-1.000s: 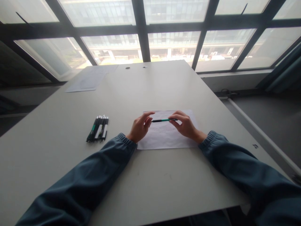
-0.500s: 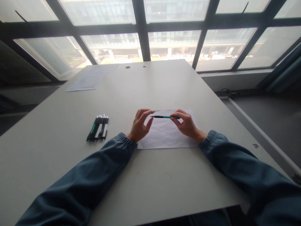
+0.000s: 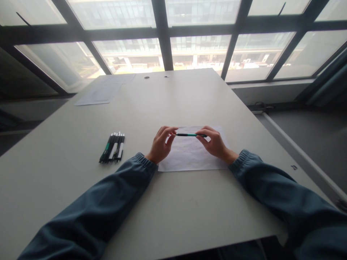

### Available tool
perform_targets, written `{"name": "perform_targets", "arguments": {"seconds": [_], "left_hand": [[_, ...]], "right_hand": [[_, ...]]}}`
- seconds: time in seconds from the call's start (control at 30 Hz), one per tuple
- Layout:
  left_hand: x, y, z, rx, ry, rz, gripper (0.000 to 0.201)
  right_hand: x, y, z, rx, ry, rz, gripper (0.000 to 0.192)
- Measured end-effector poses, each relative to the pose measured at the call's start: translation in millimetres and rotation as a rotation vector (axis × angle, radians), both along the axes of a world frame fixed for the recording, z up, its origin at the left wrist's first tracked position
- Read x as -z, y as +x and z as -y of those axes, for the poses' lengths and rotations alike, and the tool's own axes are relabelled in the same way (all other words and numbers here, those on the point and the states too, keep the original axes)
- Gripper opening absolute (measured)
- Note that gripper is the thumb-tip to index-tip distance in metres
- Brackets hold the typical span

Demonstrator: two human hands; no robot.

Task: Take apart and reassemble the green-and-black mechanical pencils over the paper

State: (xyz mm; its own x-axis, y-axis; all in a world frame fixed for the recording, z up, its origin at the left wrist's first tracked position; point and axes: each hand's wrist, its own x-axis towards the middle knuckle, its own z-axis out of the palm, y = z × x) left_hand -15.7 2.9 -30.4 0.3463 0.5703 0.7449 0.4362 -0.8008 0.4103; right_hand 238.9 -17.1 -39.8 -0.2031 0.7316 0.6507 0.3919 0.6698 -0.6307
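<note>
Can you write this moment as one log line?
right hand: holds slim black-and-green pen | left hand: at its tip | beneath: white rectangular paper sheet | left: black, white and green pens

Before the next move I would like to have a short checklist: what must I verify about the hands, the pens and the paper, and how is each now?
1. Right hand grips one end of the held pen: ok.
2. Left hand firmly holds the other end: cannot tell.
3. Held pen is roughly level: ok.
4. Paper lies on the table: ok.
5. Other pens lie together, off the paper: ok.
</note>
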Motion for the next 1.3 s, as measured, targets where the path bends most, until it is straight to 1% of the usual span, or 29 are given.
{"name": "perform_targets", "arguments": {"seconds": [0.23, 0.33, 0.47, 0.53, 0.7, 0.9, 1.03, 1.3], "left_hand": [[0.2, 0.0, 1.7, -0.017, -0.036, -0.031, 0.024], [0.3, -0.1, 3.6, -0.023, -0.079, -0.024, 0.025], [-0.5, -0.4, 4.4, 0.001, -0.135, -0.006, 0.023], [-1.4, -0.4, 3.3, -0.007, -0.125, 0.004, 0.021], [-2.9, -0.1, -0.6, -0.032, -0.022, 0.006, 0.014], [0.9, -1.7, -3.4, -0.060, 0.032, -0.025, 0.017], [2.6, -2.2, -3.8, -0.093, 0.026, -0.038, 0.017], [1.8, -1.9, -4.1, -0.119, 0.003, -0.107, 0.014]], "right_hand": [[-0.8, -0.2, 1.1, -0.014, 0.003, 0.009, 0.014], [-0.6, 0.0, 1.2, -0.013, 0.005, 0.018, 0.013], [0.1, 0.4, 0.4, -0.018, 0.009, 0.017, 0.013], [0.5, 0.6, -0.1, -0.009, 0.010, 0.017, 0.013], [0.4, 1.5, -0.7, 0.059, 0.018, 0.004, 0.012], [0.0, 1.5, -1.2, 0.091, 0.033, 0.012, 0.010], [0.0, 1.8, -2.5, 0.094, 0.068, 0.032, 0.010], [0.0, 2.8, -2.3, 0.126, 0.117, 0.077, 0.011]]}}
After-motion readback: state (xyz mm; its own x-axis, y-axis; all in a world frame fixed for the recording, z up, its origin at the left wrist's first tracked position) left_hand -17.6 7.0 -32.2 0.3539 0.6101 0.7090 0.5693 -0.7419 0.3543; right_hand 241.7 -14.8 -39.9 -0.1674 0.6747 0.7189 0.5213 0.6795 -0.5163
